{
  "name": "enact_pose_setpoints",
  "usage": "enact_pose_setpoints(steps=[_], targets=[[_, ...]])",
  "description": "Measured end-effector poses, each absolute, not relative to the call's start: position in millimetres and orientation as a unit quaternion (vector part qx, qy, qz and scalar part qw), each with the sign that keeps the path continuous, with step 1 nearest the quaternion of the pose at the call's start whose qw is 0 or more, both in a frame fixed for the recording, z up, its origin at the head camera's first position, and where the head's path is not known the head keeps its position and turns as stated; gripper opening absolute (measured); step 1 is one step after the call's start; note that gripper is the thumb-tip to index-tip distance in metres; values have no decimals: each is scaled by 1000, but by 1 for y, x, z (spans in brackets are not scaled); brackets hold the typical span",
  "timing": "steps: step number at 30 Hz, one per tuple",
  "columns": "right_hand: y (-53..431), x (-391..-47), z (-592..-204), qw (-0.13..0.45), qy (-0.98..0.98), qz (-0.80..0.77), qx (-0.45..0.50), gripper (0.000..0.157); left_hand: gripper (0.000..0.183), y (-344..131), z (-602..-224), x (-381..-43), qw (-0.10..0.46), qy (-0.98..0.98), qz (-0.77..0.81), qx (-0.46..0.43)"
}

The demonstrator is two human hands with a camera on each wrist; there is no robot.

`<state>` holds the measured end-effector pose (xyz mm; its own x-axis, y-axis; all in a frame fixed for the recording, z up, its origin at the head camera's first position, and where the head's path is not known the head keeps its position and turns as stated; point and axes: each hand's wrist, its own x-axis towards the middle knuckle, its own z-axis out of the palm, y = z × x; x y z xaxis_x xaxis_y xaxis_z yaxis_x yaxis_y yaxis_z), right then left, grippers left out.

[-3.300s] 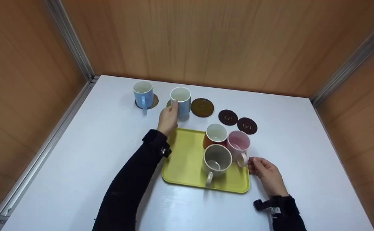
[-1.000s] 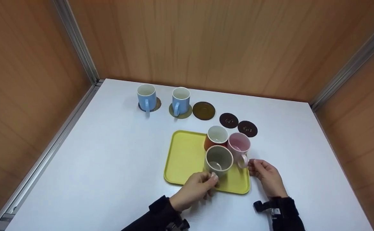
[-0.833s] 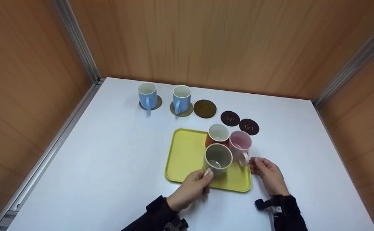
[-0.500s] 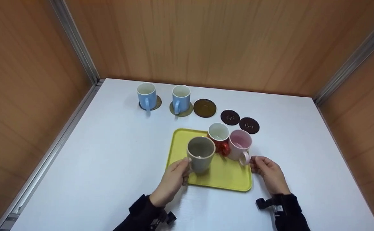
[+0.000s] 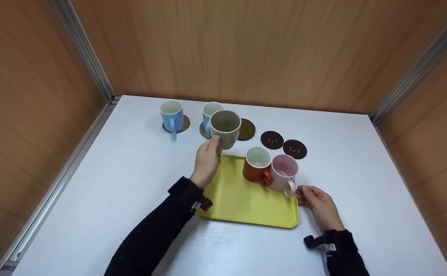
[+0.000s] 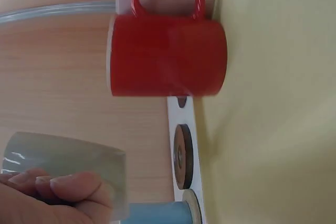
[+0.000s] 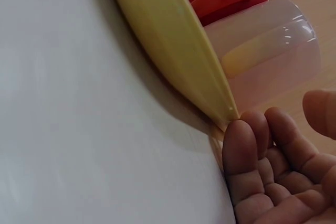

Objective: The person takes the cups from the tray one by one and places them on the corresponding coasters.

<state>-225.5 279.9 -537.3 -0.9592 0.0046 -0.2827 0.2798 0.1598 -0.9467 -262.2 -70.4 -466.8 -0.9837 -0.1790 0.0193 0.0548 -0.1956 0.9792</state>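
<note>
My left hand pinches the handle side of a grey mug, upright and raised beyond the yellow tray's back edge. In the head view the mug partly covers a blue mug and a brown coaster. A red mug and a pink mug stand side by side on the tray. My right hand is at the tray's right edge, near the pink mug's handle. Its loosely bent fingertips touch the tray edge in the right wrist view, the thumb apart from them.
Another blue mug stands on a woven-looking coaster at the back left. Two dark round coasters lie behind the tray toward the right. Wooden panels enclose the white table at the back and sides.
My left hand left the second blue mug on its coaster and took the grey mug by its handle. It lifted it off the tray, left and backward. My right hand stayed.
</note>
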Motion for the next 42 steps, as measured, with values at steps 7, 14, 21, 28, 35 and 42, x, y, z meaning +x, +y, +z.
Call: enact_pose_setpoints(steps=[7,14,21,28,35,42], targets=[[276,-225,-539,111,755,-639,99,40,47,-48,-470,-320,84,-665,-739,70],[272,-226,-536,104,751,-645,94,38,43,-34,-478,-359,60,-664,-737,111],[264,-227,-538,104,744,-655,85,35,49,-38,-491,-373,68,-699,-697,144],[259,-227,-540,101,729,-673,78,33,40,-43,-506,-372,40,-672,-727,134],[260,-224,-535,92,748,-652,80,34,46,-57,-531,-393,59,-766,-630,110],[263,-210,-515,90,784,-612,47,33,46,-75,-494,-328,94,-807,-580,62]])
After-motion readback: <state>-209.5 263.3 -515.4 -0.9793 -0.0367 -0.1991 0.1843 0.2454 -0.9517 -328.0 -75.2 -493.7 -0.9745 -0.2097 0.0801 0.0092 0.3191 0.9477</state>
